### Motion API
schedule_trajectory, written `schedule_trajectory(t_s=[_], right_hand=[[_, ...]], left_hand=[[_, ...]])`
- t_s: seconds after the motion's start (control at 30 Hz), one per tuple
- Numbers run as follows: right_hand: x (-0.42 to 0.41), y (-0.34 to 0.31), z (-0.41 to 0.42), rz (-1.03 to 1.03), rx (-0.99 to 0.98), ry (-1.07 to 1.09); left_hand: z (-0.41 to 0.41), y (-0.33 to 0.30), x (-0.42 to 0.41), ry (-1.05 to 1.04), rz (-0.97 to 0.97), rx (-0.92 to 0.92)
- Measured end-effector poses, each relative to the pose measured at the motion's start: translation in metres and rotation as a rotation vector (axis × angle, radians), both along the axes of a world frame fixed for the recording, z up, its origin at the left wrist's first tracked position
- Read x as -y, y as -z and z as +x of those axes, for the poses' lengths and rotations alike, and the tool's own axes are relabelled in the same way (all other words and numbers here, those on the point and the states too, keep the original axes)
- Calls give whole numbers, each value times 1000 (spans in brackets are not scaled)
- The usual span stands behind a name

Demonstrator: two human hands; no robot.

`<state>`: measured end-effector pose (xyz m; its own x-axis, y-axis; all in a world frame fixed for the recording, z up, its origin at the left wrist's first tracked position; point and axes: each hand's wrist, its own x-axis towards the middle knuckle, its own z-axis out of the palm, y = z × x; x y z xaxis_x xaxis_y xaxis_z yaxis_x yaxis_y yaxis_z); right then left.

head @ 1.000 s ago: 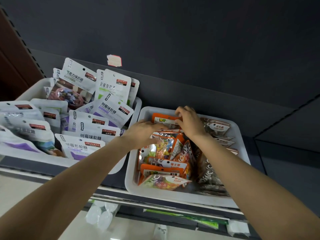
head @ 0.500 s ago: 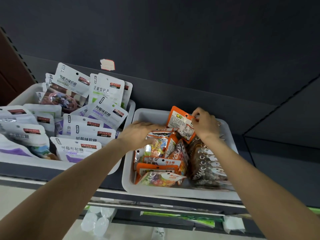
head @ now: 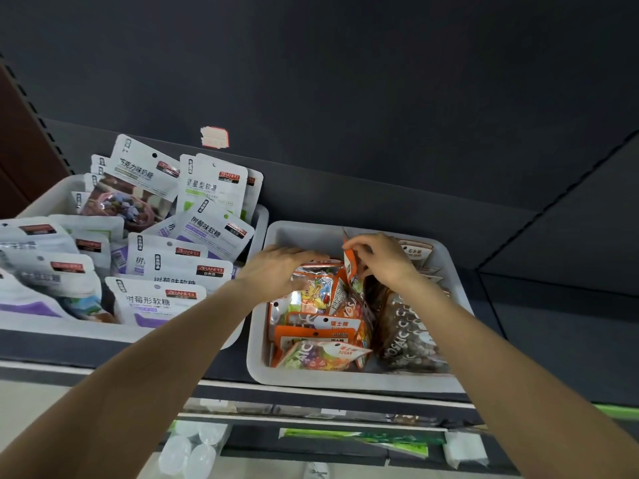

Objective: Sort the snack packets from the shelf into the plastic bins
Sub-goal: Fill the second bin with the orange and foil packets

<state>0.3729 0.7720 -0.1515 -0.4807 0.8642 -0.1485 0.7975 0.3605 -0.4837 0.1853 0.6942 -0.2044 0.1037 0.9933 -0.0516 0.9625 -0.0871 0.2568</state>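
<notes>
The fingers (head: 358,244) of the right hand (head: 382,261) are pinched together on the top edge of an orange packet (head: 350,267), which stands on edge near the back of the right bin (head: 257,344), between the row of orange and colourful packets on the left and the brown ones on the right. The left hand (head: 276,267) lies palm down with its fingers (head: 306,254) stretched flat and close together over the tops of the upright colourful packets (head: 316,295); it presses on them rather than gripping any one. Both bare forearms reach in from the lower corners of the view.

Inside the same white plastic bin, more orange packets marked SUGAR (head: 323,326) stand toward the front, and a multicoloured one (head: 321,356) lies tilted at the front wall. The right half holds brown packets (head: 406,337) with pale lettering, and small white-topped ones (head: 415,252) sit at the back right corner.

Just beside it on the left, a second white bin (head: 58,198) is crowded with white and purple pouches (head: 152,300) printed with Chinese text, several leaning against one another. Both bins sit on a dark shelf (head: 397,205) with a dark back panel, where a small torn label (head: 214,137) is stuck. Below the shelf edge, green strips (head: 363,437) and small clear rounded containers (head: 188,451) show on a lower level.
</notes>
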Motion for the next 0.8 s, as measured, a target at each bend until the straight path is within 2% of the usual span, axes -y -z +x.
schedule_trajectory(t_s=[0.2,0.33,0.53,0.63,0.8], right_hand=[[-7,0,6,152,214,-1],[-10,2,6,306,229,48],[-11,6,-6,372,291,93],[-16,7,-14,513,314,158],[-24,7,-20,579,255,219]], left_hand=[[-2,2,0,7,12,23],[-2,1,0,-11,-1,32],[-3,1,-2,24,-24,43],[-5,1,-2,54,-33,56],[-5,0,-2,80,-17,55]])
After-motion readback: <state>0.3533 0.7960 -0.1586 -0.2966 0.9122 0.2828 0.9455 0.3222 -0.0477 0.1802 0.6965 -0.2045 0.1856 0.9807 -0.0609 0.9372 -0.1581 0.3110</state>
